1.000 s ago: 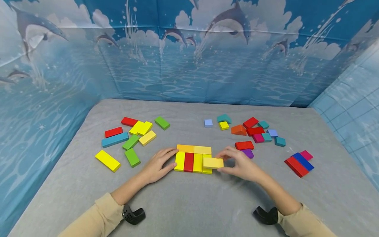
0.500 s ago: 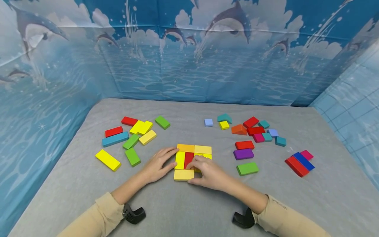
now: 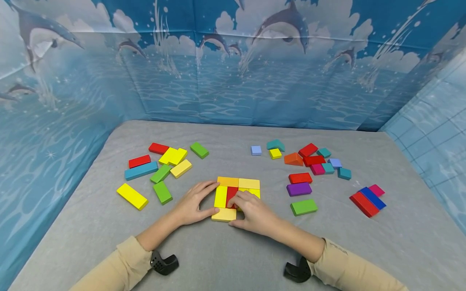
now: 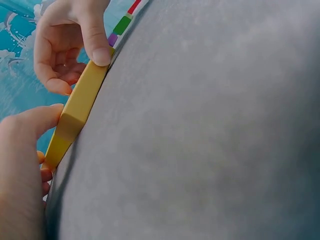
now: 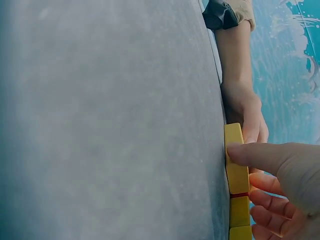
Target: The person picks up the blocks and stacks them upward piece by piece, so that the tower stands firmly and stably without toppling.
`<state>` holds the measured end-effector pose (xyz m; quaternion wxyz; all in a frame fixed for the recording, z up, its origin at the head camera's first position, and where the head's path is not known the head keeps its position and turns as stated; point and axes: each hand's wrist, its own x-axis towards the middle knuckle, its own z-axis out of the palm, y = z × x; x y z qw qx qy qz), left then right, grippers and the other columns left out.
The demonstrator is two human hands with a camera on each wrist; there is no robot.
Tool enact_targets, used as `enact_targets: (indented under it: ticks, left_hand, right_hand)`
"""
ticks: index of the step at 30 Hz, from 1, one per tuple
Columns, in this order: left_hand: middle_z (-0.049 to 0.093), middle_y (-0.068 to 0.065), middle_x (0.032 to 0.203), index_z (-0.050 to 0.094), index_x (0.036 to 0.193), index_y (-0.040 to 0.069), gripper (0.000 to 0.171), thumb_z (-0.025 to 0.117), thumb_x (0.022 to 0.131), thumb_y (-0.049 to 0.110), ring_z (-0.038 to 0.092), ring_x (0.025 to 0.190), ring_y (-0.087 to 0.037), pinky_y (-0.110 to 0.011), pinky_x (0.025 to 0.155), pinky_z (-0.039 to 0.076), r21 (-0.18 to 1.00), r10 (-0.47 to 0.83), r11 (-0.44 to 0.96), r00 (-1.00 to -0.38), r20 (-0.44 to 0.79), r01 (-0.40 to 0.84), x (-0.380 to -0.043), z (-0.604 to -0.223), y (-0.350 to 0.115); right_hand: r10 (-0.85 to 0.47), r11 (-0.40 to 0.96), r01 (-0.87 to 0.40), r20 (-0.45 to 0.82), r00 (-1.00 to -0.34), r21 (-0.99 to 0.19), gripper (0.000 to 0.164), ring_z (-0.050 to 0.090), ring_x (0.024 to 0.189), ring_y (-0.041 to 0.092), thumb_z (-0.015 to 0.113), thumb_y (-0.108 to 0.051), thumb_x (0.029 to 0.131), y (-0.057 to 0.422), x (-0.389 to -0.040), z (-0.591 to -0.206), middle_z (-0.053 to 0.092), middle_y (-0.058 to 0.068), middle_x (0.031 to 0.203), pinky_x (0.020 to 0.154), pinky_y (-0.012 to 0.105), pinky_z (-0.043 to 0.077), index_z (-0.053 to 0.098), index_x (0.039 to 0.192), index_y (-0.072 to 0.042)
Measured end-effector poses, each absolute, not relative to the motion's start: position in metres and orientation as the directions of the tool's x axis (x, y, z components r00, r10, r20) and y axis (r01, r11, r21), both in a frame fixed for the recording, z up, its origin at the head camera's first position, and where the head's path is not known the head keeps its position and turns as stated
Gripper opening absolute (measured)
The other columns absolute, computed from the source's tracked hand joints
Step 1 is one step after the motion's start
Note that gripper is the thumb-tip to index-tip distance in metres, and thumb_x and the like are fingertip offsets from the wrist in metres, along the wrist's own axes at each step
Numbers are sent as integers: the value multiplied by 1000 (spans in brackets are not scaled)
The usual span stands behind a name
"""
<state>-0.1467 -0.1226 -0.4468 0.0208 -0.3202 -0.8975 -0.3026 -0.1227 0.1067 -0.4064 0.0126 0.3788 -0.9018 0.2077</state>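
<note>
In the head view a flat layout of wooden blocks lies mid-table: yellow blocks (image 3: 220,197) and a red block (image 3: 231,195), with an orange-yellow block (image 3: 227,181) and a pale yellow block (image 3: 249,184) along the far edge. A light yellow block (image 3: 223,215) lies along the near left edge. My right hand (image 3: 256,214) pinches it by its right end, thumb on its near face in the right wrist view, and covers the blocks beneath. My left hand (image 3: 194,204) rests at the layout's left side, thumb touching the light yellow block's corner and fingertips by the far left corner.
Loose blocks lie at the left, among them a blue block (image 3: 141,171) and a long yellow block (image 3: 132,197). To the right are a green block (image 3: 303,207), a purple block (image 3: 299,189) and several others. A dolphin-print curtain (image 3: 233,89) hangs behind the table.
My right hand has carried the light yellow block from the layout's right side to its near left edge, then shifted it slightly left. My left thumb has moved onto the block's corner.
</note>
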Motion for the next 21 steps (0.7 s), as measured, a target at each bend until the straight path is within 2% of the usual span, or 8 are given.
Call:
enact_targets:
  ticks: [7,11,15,18,21]
  left_hand:
    - [40,-7,139,37,140,13,68,60,83,43,36,127,-25,-50,101,32,529,560,617,-797,225,583,-147,-447,-123]
    - [39,-6,140,37,140,15,69,59,83,44,36,127,-24,-49,101,31,530,559,625,-803,209,573,-147,-447,-123]
    - [39,-6,139,37,140,14,68,60,83,44,36,127,-24,-49,101,32,531,558,621,-801,218,577,-147,-447,-123]
    - [40,-7,139,38,140,14,68,60,83,43,37,126,-25,-49,101,31,531,556,616,-799,231,582,-147,-447,-122]
    - [40,-7,139,38,140,14,67,60,83,43,37,126,-25,-49,101,31,531,554,617,-800,230,581,-147,-447,-122]
  right_hand:
    - [-687,602,-698,194,-700,-389,38,48,85,12,80,-29,69,108,-124,-407,53,-3,92,80,29,46,58,96,-12]
    - [-684,564,-658,164,-710,-498,41,49,87,13,79,-27,72,119,-128,-401,54,0,96,79,27,46,58,102,-10]
    - [-638,551,-589,157,-754,-592,40,53,91,18,76,-19,75,154,-135,-390,57,4,103,79,32,50,57,109,-8]
    - [-590,552,-575,205,-781,-604,40,55,91,21,76,-11,74,193,-138,-387,60,7,104,77,36,51,58,110,-6]
    - [-558,552,-579,250,-792,-600,40,56,89,22,76,-5,72,233,-138,-390,61,8,102,75,35,52,60,109,-3]
